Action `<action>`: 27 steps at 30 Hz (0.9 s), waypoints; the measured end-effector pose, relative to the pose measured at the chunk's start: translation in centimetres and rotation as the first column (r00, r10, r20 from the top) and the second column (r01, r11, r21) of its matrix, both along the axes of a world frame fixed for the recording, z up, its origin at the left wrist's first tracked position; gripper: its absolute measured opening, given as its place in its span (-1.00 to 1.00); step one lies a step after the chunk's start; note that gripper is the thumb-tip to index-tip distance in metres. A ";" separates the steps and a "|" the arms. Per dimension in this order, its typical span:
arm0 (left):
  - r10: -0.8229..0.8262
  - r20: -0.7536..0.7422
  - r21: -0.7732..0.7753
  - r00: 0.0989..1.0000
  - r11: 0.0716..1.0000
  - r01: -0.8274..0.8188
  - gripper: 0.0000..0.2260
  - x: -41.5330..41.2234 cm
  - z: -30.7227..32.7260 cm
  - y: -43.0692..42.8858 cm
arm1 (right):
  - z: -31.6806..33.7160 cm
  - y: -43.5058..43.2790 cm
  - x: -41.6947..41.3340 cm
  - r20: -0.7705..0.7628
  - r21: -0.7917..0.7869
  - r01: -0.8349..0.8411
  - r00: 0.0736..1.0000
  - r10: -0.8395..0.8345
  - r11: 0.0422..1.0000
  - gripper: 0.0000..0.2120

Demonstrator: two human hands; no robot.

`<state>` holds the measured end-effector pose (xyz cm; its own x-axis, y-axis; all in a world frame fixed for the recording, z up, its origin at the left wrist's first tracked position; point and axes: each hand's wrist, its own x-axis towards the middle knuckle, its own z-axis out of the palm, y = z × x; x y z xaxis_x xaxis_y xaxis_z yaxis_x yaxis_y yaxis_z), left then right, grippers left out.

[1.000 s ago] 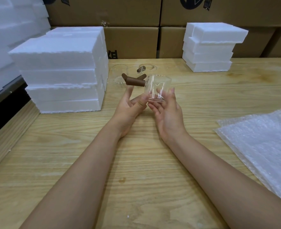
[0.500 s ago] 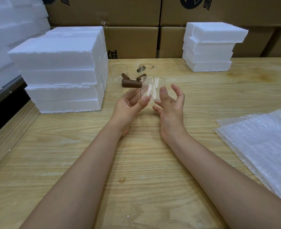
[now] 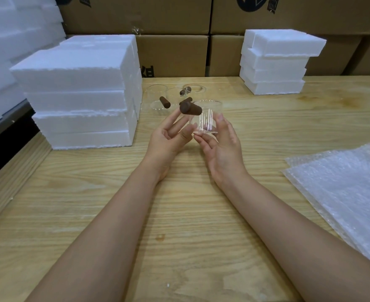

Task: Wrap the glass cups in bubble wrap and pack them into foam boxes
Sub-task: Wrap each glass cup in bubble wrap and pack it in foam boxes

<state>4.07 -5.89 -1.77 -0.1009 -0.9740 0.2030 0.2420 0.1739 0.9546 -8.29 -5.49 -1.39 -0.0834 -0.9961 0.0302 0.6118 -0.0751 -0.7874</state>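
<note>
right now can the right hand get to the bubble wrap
Probably yes: only bare table separates the right hand from the bubble wrap, though that hand's fingers hold the glass cup.

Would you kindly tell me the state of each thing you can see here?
Glass cup, upright, unwrapped, held above the table.
Left hand, fingers mostly straight, touching the cup's brown handle.
Right hand, gripping the cup's side.
Other glass cups, unwrapped, standing on the table.
Bubble wrap sheets, lying flat, stacked.
Foam boxes, stacked.
</note>
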 end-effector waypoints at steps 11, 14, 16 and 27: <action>-0.016 0.054 0.062 0.998 0.998 0.013 -0.59 -0.2 -0.1 -0.2 | 0.1 0.3 0.3 0.044 0.031 -0.125 0.991 0.124 0.992 -0.69; 0.020 0.016 0.047 1.000 0.999 -0.020 -0.55 -0.3 0.1 0.0 | 0.0 0.2 0.3 -0.026 0.039 -0.094 0.995 0.095 0.995 -0.62; 0.020 -0.003 0.038 1.000 0.999 -0.020 -0.55 -0.2 0.3 0.1 | -0.1 0.2 0.3 -0.082 0.020 -0.064 0.994 0.065 0.998 -0.58; -0.056 -0.009 0.089 0.998 0.994 0.057 -0.63 -0.1 0.5 0.3 | 0.1 0.4 0.5 -0.183 -0.018 -0.072 0.981 0.068 0.997 -0.62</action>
